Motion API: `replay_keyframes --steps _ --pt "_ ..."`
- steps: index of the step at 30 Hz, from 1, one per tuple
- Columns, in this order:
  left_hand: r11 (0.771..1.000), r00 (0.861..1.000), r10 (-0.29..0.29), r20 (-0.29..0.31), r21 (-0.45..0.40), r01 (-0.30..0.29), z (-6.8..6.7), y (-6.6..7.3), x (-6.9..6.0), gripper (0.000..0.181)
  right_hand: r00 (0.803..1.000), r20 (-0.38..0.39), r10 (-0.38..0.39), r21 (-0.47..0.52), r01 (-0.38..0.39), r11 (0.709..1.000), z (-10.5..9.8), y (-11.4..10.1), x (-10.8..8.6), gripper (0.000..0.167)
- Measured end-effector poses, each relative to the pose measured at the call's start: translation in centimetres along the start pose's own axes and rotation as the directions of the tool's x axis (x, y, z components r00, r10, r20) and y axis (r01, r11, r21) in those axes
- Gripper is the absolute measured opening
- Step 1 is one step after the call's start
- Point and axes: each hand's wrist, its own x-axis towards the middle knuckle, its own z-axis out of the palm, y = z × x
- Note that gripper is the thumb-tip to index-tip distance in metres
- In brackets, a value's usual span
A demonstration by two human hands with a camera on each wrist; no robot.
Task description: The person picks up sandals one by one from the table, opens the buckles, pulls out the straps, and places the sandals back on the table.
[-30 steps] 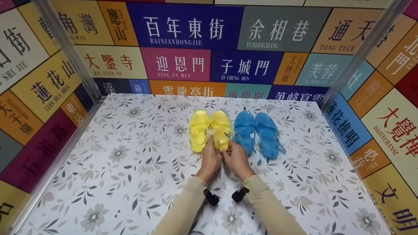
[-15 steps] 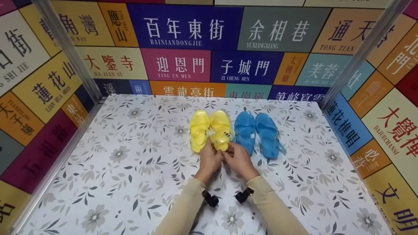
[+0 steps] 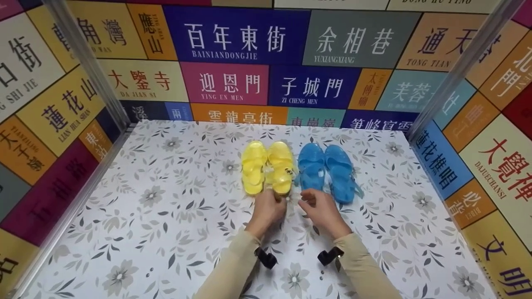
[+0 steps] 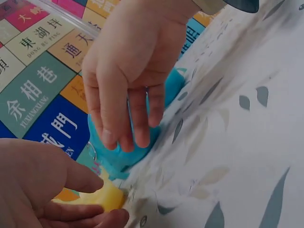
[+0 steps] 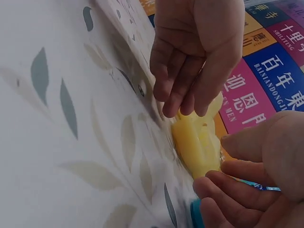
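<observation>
2 yel. sandals (image 3: 280, 155), 2 blu. sandals (image 3: 311, 158)

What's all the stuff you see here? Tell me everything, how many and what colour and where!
Yellow sandals: 2, yellow, side by side in the middle
Blue sandals: 2, blue, side by side, just right of the yellow pair
Surface: 1, white with grey flowers and leaves, under the sandals
Walls: 3, many colours with printed signs, behind and at both sides
Clear strips: at least 3, see-through, back corners and left edge
Left hand: 1, bare, near the yellow heels
Right hand: 1, bare, near the blue heels
Sleeves: 2, beige, one per arm
Wrist cameras: 2, black, one per wrist
</observation>
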Motion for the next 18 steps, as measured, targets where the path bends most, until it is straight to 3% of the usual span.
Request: replay_keyframes --steps 2,5,10,13,18 --pt "1.000 0.998 -0.013 0.068 -0.021 0.015 0.3 0.6 -0.1 0.017 1.000 -0.010 0.000 -0.018 0.000 1.000 -0.7 0.5 -0.1 0.026" --pt "0.999 0.991 0.012 0.136 -0.043 -0.007 1.1 1.4 -0.2 0.012 0.999 -0.039 -0.015 -0.050 0.013 0.999 -1.5 1.3 -0.3 0.020" --pt "0.993 0.984 0.068 0.162 -0.108 -0.051 2.5 2.7 0.0 0.035 0.996 -0.088 0.008 -0.053 -0.013 0.999 -2.7 2.3 -0.5 0.019" --pt "0.991 0.983 0.023 0.185 -0.135 0.002 3.3 3.3 0.2 0.043 0.993 -0.102 0.063 -0.054 -0.068 0.996 -3.2 2.5 -0.5 0.032" --pt "0.993 0.981 -0.025 0.193 -0.107 0.046 4.4 3.7 0.7 0.052 0.991 -0.067 0.112 -0.052 -0.116 0.992 -3.4 2.9 -0.4 0.061"
